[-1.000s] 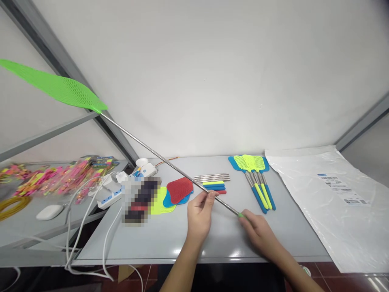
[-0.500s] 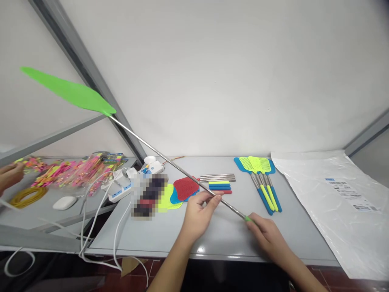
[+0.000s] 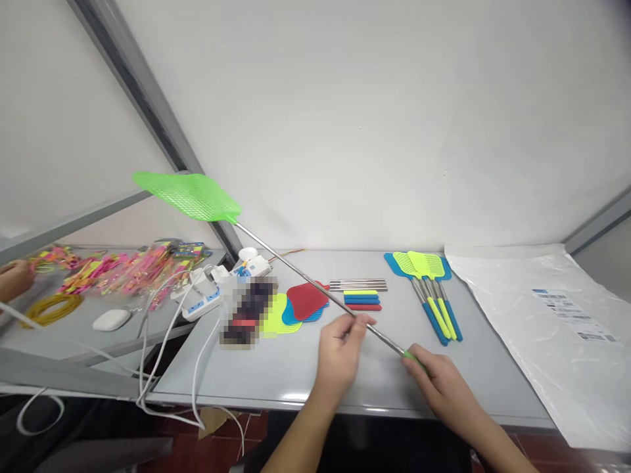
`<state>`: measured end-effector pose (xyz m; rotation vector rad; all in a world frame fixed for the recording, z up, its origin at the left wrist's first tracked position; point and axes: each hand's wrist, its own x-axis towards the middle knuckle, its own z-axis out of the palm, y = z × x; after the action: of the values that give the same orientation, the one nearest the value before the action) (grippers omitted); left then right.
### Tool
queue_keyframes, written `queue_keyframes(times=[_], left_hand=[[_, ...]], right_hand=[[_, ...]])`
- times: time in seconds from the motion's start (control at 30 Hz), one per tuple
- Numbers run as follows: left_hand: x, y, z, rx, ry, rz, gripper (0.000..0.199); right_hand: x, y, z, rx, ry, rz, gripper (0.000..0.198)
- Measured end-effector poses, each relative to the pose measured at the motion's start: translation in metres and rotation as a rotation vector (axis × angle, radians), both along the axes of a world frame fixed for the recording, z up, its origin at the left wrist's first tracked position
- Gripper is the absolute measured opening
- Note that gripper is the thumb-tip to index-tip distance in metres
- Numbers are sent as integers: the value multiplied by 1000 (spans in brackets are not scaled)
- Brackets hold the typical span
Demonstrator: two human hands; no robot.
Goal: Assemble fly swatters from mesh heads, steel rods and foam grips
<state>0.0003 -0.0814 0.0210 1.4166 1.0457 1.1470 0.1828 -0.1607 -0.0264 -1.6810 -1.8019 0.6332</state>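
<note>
A green fly swatter with a thin metal telescopic rod slants from upper left to lower right above the table. My right hand is closed around its green handle, most of which the fingers hide. My left hand pinches the rod a little above the handle. Behind the hands lie several metal rods, and in front of them yellow, blue and red handle grips. Left of these are loose swatter heads: red, blue and yellow.
Several blue and yellow fly swatters lie fanned at the right. Beyond them spreads a white plastic bag. At the left are power strips with white cables, a blurred-out item, pink bagged goods and another person's hand.
The rod has become shorter, and the green head has come down and to the right, closer to my hands. My left hand has moved slightly right along with it.
</note>
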Motion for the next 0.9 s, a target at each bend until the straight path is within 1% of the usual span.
queue_keyframes(times=[0.07,0.13,0.23,0.3,0.37,0.47,0.53,0.57,0.67,0.73,0.83,0.9], left_hand=[[11,-11,-3,-24,-12,-72,33],[14,-16,-4,-33,-24,-105,33],[2,-13,-2,2,-29,-126,32],[-13,-4,1,12,-68,-86,36],[-26,8,4,2,-150,9,41],[-34,18,4,-10,-247,87,41],[-28,16,1,-34,-265,95,43],[-23,12,-2,-55,-250,74,44],[-3,-5,-10,-135,-173,-69,43],[5,-14,-13,-155,-153,-124,42],[0,-11,-11,-116,-139,-103,38],[-10,-1,-9,-93,-193,-38,42]], right_hand=[[-6,0,6,-2,34,-12,33],[-10,1,13,-11,54,-12,33],[-11,3,24,-52,70,21,34],[-10,5,29,-81,85,39,36],[-8,6,31,-105,97,49,37],[-9,6,30,-137,105,75,37],[-12,6,29,-153,120,93,37],[-14,5,29,-158,133,95,37],[-18,6,28,-156,184,76,38],[-19,5,29,-152,212,66,38],[-16,4,31,-168,233,80,38],[-14,2,32,-185,225,87,39]])
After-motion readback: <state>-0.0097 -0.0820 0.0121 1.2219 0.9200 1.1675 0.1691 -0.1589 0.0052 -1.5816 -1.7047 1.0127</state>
